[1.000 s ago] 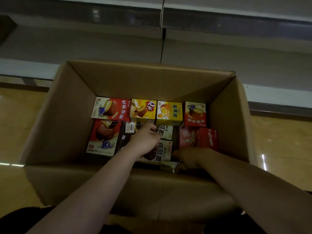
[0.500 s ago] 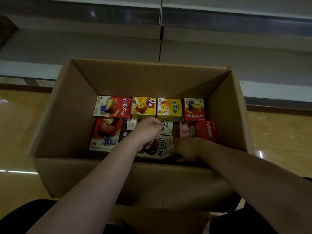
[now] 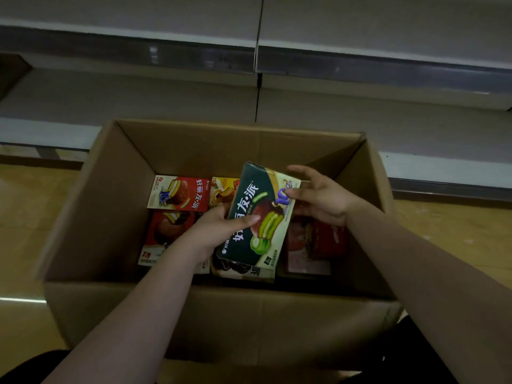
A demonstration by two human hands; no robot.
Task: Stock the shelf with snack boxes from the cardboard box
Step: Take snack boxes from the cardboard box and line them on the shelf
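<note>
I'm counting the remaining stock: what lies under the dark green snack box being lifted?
Under the dark green snack box, parts of a yellow box and a cream-and-brown box show; anything directly beneath is covered.

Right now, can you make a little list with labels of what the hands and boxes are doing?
left hand: grips the green snack box by its left edge
right hand: pinches its far right corner
green snack box: lifted, tilted, above the others
cardboard box: open, on the floor
red snack box: lies flat, back left inside
shelf: behind the cardboard box
</note>
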